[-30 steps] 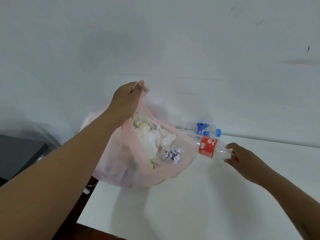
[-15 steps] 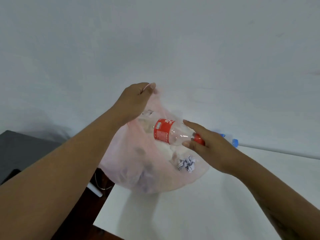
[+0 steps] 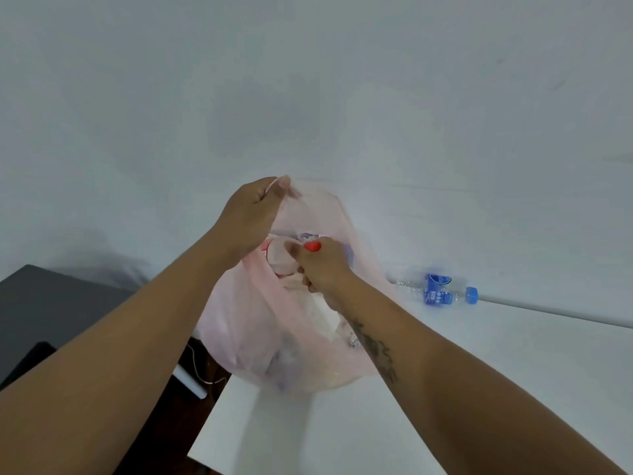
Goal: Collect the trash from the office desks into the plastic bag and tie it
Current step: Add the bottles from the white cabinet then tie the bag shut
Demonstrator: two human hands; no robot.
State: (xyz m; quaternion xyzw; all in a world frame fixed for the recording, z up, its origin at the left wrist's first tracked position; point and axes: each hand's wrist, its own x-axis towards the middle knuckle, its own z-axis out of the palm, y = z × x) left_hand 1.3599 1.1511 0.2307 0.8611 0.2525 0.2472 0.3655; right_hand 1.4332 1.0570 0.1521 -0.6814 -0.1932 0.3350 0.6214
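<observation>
A thin pink plastic bag point(image 3: 246, 337) full of crumpled white paper rests on the left corner of the white desk point(image 3: 445, 389). My left hand point(image 3: 253, 214) pinches the bag's upper rim and holds it up. Inside the bag's mouth, my right hand point(image 3: 322, 265) grips a clear bottle with a red label and red cap point(image 3: 279, 257), neck toward me. A second clear bottle with a blue label and blue cap point(image 3: 438, 289) lies on its side on the desk by the wall, to the right of the bag.
The white wall point(image 3: 308, 97) runs close behind the desk. A dark grey desk point(image 3: 51, 313) stands lower left, across a dark gap with a white cable point(image 3: 202, 371). The white desk's left edge lies just under the bag.
My right hand picked up the red-label bottle from the desk, carried it left and pushed it into the bag's mouth. The left hand kept hold of the rim.
</observation>
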